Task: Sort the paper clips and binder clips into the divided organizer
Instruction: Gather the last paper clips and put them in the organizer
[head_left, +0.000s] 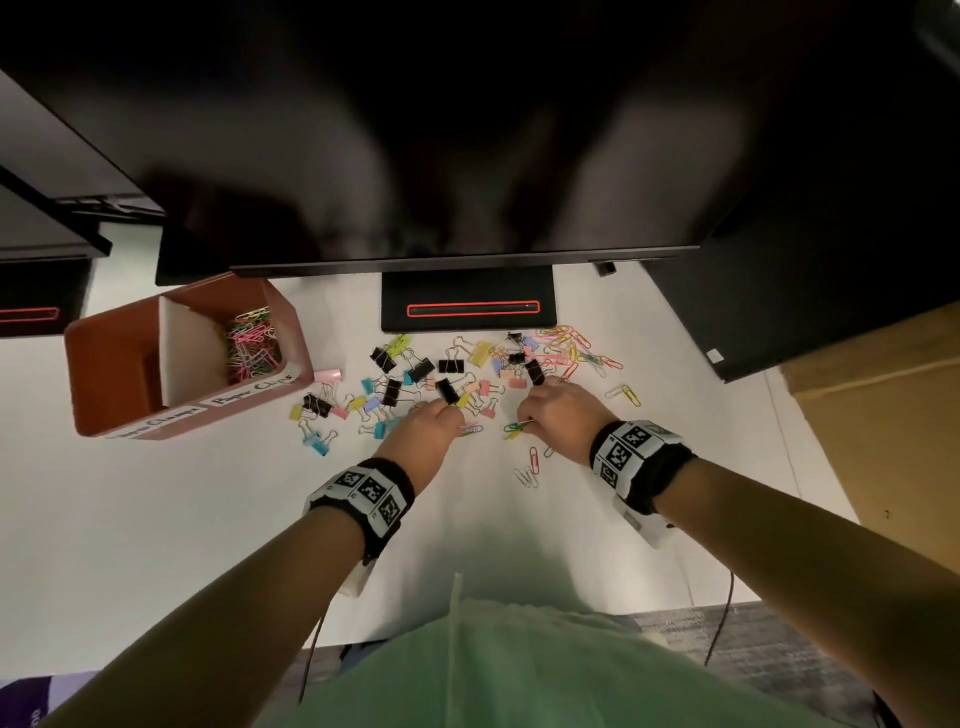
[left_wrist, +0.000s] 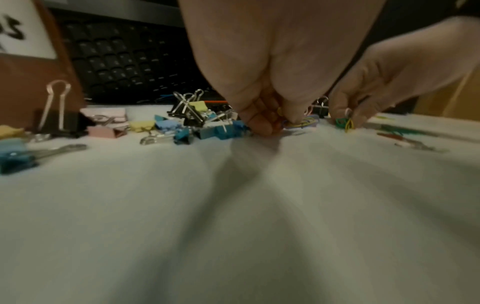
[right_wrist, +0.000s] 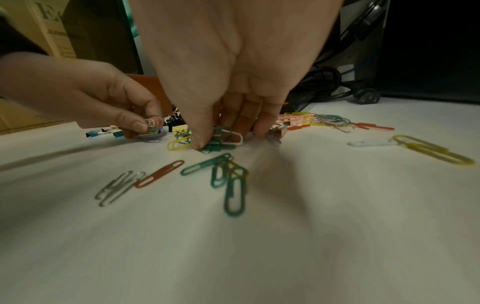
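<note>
A brown divided organizer (head_left: 104, 374) stands at the left; its right compartment holds several coloured paper clips (head_left: 252, 345). Black and pastel binder clips (head_left: 415, 371) lie scattered mid-table, and loose paper clips (head_left: 566, 348) lie to their right. My left hand (head_left: 457, 417) pinches a few paper clips (left_wrist: 302, 123) low over the table, at the near edge of the binder clips. My right hand (head_left: 530, 423) pinches a bunch of green, yellow and white paper clips (right_wrist: 215, 139) against the table. The two hands are a short gap apart.
A black monitor stand (head_left: 467, 306) sits just behind the clips under a wide dark screen. A cardboard box (head_left: 883, 415) borders the table on the right. More paper clips (right_wrist: 228, 181) lie near my right wrist, a yellow one (head_left: 629, 394) farther right.
</note>
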